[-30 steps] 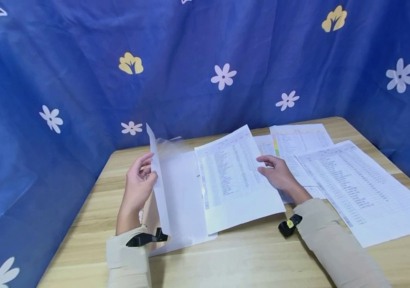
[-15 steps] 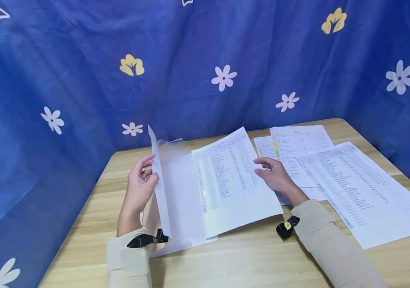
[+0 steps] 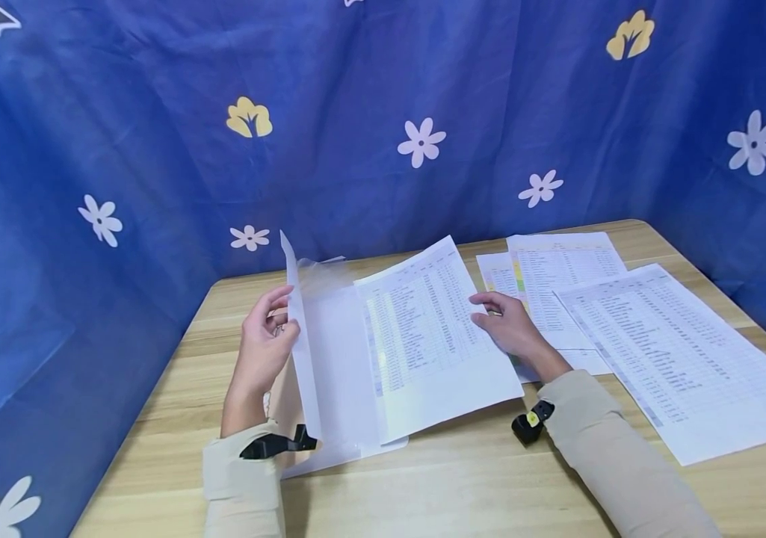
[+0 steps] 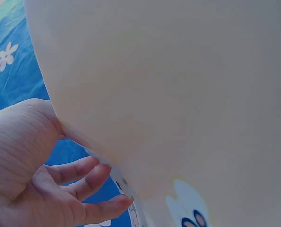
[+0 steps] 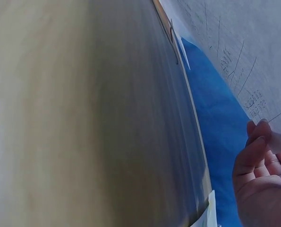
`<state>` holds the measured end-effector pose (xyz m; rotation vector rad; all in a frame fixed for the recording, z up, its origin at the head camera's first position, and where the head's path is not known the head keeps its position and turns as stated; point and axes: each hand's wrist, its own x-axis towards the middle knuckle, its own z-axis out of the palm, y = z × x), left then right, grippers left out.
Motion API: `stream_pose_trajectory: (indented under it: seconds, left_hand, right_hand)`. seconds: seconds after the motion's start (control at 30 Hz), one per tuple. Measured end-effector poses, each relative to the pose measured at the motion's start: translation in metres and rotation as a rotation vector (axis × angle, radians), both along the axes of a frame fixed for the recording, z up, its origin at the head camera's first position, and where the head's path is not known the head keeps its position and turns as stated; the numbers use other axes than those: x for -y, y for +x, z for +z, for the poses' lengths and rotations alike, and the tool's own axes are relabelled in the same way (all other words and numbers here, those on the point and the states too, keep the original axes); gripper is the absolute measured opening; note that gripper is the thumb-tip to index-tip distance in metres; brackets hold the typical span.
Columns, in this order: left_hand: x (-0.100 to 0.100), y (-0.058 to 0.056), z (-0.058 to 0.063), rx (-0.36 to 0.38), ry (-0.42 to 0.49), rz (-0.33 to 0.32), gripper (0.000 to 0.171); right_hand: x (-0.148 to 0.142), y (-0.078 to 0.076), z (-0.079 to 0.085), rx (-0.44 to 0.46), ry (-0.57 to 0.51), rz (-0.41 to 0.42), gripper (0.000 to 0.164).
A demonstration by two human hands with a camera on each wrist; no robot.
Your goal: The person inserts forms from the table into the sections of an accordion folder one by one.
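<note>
My left hand [image 3: 265, 338] pinches the edge of a white document folder's cover [image 3: 302, 351] and holds it raised. In the left wrist view, a cartoon figure [image 4: 190, 205] shows low on the cover. A clear plastic layer [image 3: 325, 278] lies inside the opened folder, its lower part flat on the table. My right hand [image 3: 507, 325] pinches the right edge of a printed sheet [image 3: 446, 392]. The sheet is tilted, right side raised, and its left edge lies over or within the folder's inner side; I cannot tell which. In the right wrist view my fingertips [image 5: 260, 126] meet the paper.
A large printed sheet [image 3: 685, 366] lies at the right of the wooden table [image 3: 450, 486]. Behind my right hand lie more printed sheets [image 3: 560, 261], overlapping, with coloured marks on one edge. A blue flowered curtain [image 3: 356, 187] hangs behind the table and along both sides.
My right hand and its printed sheet have slid a little to the left, closer to the folder. My left hand keeps the cover raised in nearly the same place.
</note>
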<state>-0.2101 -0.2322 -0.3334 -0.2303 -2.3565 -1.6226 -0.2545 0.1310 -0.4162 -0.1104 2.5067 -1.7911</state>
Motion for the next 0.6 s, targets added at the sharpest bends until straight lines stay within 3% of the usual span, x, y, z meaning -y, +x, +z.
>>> stream_pose_trajectory:
  seconds: [0.6]
  left_hand:
    - [0.0, 0.001, 0.001, -0.002, -0.005, -0.02, 0.055]
  right_hand:
    - [0.011, -0.003, -0.002, 0.002, -0.044, 0.043, 0.035]
